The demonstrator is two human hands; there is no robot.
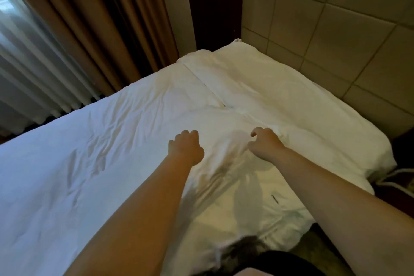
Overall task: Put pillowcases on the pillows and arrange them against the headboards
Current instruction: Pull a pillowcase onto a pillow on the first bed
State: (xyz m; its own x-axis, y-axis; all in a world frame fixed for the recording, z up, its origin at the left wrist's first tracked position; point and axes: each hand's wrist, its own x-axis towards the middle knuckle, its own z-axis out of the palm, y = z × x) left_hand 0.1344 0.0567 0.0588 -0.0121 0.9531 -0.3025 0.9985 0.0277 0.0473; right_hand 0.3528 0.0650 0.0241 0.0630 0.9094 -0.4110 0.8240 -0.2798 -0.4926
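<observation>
Surface: a bed (67, 175) covered in white, creased linen fills most of the head view. A white pillow (257, 78) lies flat at the far corner, its long side touching the headboard (336, 36). More white bedding runs on along the same wall toward the viewer.

Room: the headboard is padded in beige square panels. A brown curtain (100, 18) hangs beyond the far side of the bed, with a pale sheer curtain (26, 63) beside it at the left. Dark floor (401, 150) shows past the bed's right edge.

Hands: both bare forearms reach out over the bed.
- The right hand (265, 144) has its fingers curled into the white cloth (226, 163). It pinches up a fold, and creases fan out from it (whether this cloth is a pillowcase or the bed cover cannot be told).
- The left hand (187, 148) is knuckles-up with fingers curled under, just beside the right. Whether it holds any cloth cannot be told.
</observation>
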